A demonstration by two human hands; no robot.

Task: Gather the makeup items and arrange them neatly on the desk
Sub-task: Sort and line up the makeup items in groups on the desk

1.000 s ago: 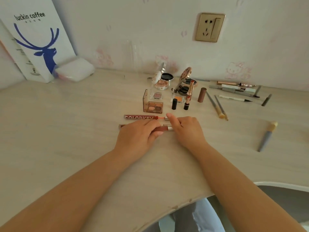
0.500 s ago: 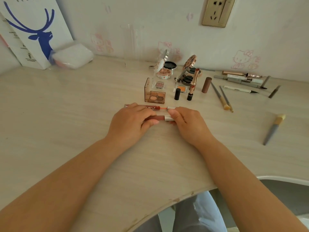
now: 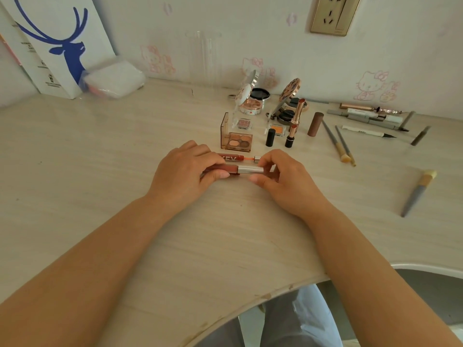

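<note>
Both hands grip one lip gloss tube [image 3: 240, 170] mid-desk [image 3: 100, 171]: left hand [image 3: 185, 171] on brown body, right hand [image 3: 280, 176] on silver cap. Second tube [image 3: 231, 158] behind reads "KEY".

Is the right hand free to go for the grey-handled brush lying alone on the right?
Probably not yet. The right hand pinches the silver cap of the lip gloss tube, which the left hand also holds. Bare desk separates it from the brush, so nothing blocks the path.
</note>
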